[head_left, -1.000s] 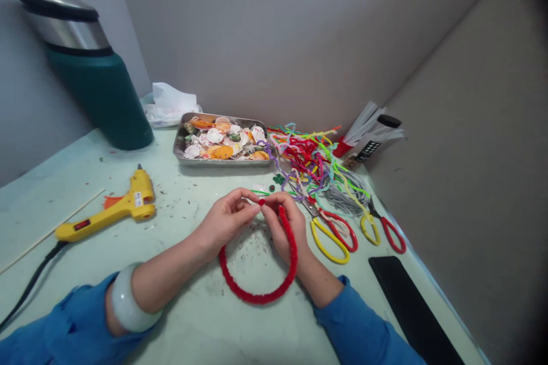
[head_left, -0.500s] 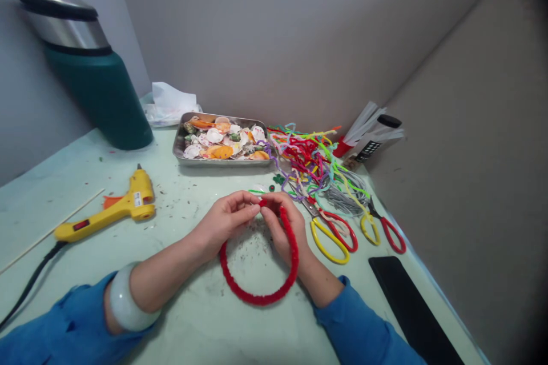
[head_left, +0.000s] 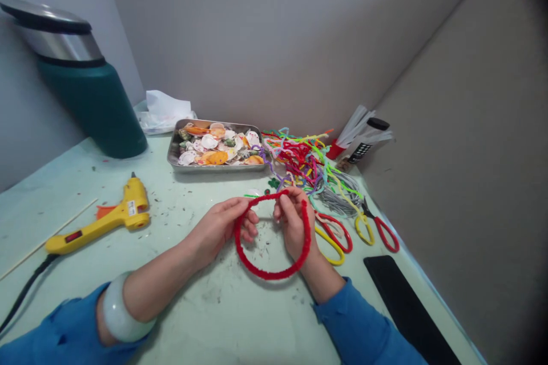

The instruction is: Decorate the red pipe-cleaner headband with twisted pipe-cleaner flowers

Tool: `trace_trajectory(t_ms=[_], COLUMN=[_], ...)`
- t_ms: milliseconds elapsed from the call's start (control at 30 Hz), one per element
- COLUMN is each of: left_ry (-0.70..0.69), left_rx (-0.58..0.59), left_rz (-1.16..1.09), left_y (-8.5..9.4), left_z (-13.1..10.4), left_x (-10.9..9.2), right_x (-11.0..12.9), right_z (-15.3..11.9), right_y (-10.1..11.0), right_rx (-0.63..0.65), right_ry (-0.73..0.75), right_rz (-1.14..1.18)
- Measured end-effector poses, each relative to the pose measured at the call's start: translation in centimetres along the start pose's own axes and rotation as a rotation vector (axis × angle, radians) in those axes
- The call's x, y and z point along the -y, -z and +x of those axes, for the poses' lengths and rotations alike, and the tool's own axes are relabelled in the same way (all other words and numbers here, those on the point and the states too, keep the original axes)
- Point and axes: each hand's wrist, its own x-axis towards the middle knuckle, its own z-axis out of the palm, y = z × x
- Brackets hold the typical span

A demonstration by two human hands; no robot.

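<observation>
A fuzzy red ring (head_left: 274, 275), bent into a rough circle, is held up over the middle of the table. My left hand (head_left: 222, 225) pinches its upper left side between thumb and fingers. The upper right part is gripped by my right hand (head_left: 294, 222), where one end of the red strand stands free beside the fingers. Behind my right hand lies a tangled pile of colourful fuzzy stems (head_left: 299, 153). Red-handled scissors (head_left: 349, 242) and yellow-handled scissors (head_left: 336, 259) lie partly hidden beside that hand.
A metal tray (head_left: 214, 169) of shells stands at the back, near white tissue (head_left: 166, 105) and a green bottle (head_left: 107, 108). A yellow glue gun (head_left: 103, 222) and thin stick (head_left: 68, 222) lie left. At right are more scissors (head_left: 387, 235), a black strip (head_left: 406, 308) and a clear container (head_left: 363, 145).
My hands have moved apart, the left now on the ring's upper left side. The ring has shifted slightly right and up, its top section now showing between them. The camera view has shifted slightly.
</observation>
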Motion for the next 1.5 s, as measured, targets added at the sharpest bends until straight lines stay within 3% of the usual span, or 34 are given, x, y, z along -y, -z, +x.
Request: trace_trajectory(t_ms=[100, 267, 467, 633, 733, 900, 1100, 1233, 1367, 1500], left_ry=[-0.003, -0.012, 0.043, 0.089, 0.086, -0.014, 0.036, -0.015, -0.112, -0.076], left_rx=[0.004, 0.0, 0.055, 0.132, 0.136, 0.097, 0.069, 0.007, -0.013, 0.04], left_rz=[-0.001, -0.007, -0.045, -0.052, -0.03, -0.053, -0.224, -0.309, -0.278, -0.257], left_y=[0.2, 0.6, 0.9, 1.1, 1.0, 0.5, 0.4, 0.6, 0.8, 1.0], left_z=[0.0, 0.2, 0.1, 0.1, 0.0, -0.4, -0.4, -0.3, -0.1, 0.0], left_x=[0.0, 0.0, -0.1, 0.1, 0.1, -0.6, -1.1, -0.9, -0.8, -0.7], right_x=[-0.1, 0.2, -0.2, 0.3, 1.0, 1.7, 1.3, 1.2, 1.1, 0.7], right_z=[0.3, -0.1, 0.1, 0.5, 0.5, 0.6, 1.1, 1.5, 1.8, 1.9], right_y=[0.1, 0.0, -0.1, 0.8, 1.3, 1.6, 1.8, 2.0, 2.3, 2.6], right_rx=[-0.031, 0.093, 0.228, 0.491, 0.606, 0.547, 0.37, 0.28, 0.297, 0.352], right_ry=[0.001, -0.013, -0.233, -0.433, -0.493, -0.484, -0.406, -0.391, -0.419, -0.4], right_rz=[0.051, 0.014, 0.074, 0.221, 0.197, 0.213, 0.375, 0.523, 0.557, 0.433])
